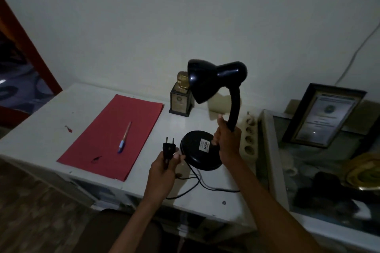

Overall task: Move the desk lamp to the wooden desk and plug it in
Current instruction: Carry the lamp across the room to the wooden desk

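A black desk lamp point(216, 80) with a round base point(193, 150) stands on or just above a white-topped desk point(51, 129), its shade turned to the left. My right hand point(227, 141) grips the bottom of the lamp's neck. My left hand point(164, 167) holds the lamp's black two-pin plug point(169, 148) with the pins pointing up, just left of the base. The black cord point(197, 183) loops over the desk's front edge. A cream power strip point(249, 137) with several sockets lies right of the lamp.
A red paper sheet point(115, 135) with a pen point(125, 136) lies on the desk's left half. A small trophy point(182, 94) stands behind the lamp. To the right is a glass-topped cabinet point(273, 150) with a framed certificate point(323, 115).
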